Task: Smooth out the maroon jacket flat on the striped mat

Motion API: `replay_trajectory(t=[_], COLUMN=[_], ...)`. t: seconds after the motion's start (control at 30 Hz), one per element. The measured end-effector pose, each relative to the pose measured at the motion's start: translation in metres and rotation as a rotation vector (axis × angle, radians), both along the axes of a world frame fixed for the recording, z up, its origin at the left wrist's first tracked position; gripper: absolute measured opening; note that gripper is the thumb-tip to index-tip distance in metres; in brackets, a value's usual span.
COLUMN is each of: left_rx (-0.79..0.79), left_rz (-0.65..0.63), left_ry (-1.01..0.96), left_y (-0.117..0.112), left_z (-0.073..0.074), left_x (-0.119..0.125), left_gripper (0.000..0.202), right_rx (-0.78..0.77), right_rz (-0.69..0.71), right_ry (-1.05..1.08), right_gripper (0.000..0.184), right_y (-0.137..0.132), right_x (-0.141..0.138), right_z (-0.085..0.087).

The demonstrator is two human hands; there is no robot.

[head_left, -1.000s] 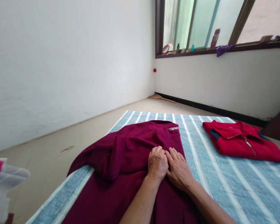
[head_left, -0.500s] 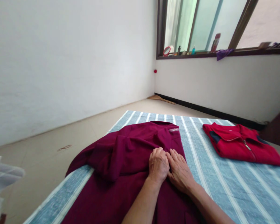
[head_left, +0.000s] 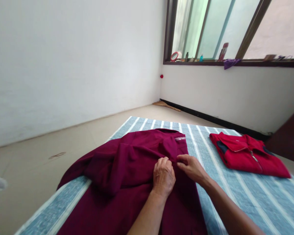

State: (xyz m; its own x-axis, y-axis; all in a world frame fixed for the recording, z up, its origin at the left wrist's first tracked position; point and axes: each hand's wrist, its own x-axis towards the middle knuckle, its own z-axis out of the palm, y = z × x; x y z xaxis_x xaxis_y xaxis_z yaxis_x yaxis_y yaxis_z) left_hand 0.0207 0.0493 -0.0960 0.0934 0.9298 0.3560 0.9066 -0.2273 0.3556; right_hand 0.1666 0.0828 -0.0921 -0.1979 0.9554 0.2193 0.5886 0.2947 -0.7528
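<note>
A maroon garment (head_left: pixel 137 156) lies spread over the bed, with a folded-over part like a sleeve across its left side and a pale label patch (head_left: pixel 180 138) near its far right edge. My left hand (head_left: pixel 164 176) rests on its middle, fingers curled down into the fabric, the fingertips partly hidden. Just to the right, my right hand (head_left: pixel 192 168) is closed in a pinch on the cloth near the garment's right edge. A small gap separates the two hands.
A folded red jacket (head_left: pixel 250 156) with a zipper lies at the right on the blue striped bed cover (head_left: pixel 220 176). Beyond it is a windowsill (head_left: pixel 198 62) with bottles, a round mirror (head_left: pixel 174 56) and a purple cloth (head_left: pixel 231 63). A broom (head_left: pixel 166 105) lies on the floor.
My right hand has moved slightly right, away from my left hand, and its fingers have gone from stretched out to a pinch. My left hand stays nearly in place.
</note>
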Motion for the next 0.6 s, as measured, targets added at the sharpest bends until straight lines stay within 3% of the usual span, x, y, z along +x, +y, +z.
replay_trajectory(t=[0.27, 0.43, 0.6], left_rx=[0.001, 0.006, -0.003], left_rz=[0.009, 0.013, 0.021], left_ry=[0.004, 0.009, 0.002], left_y=[0.002, 0.002, 0.001], left_z=[-0.002, -0.004, -0.004], left_x=[0.000, 0.000, 0.001], left_gripper=[0.015, 0.015, 0.014], right_rx=[0.059, 0.048, 0.049], right_rz=[-0.430, -0.528, -0.539], right_ry=[0.064, -0.031, -0.174], right_gripper=[0.034, 0.025, 0.019], right_y=[0.077, 0.093, 0.100], right_x=[0.014, 0.013, 0.013], right_z=[-0.024, -0.037, -0.040])
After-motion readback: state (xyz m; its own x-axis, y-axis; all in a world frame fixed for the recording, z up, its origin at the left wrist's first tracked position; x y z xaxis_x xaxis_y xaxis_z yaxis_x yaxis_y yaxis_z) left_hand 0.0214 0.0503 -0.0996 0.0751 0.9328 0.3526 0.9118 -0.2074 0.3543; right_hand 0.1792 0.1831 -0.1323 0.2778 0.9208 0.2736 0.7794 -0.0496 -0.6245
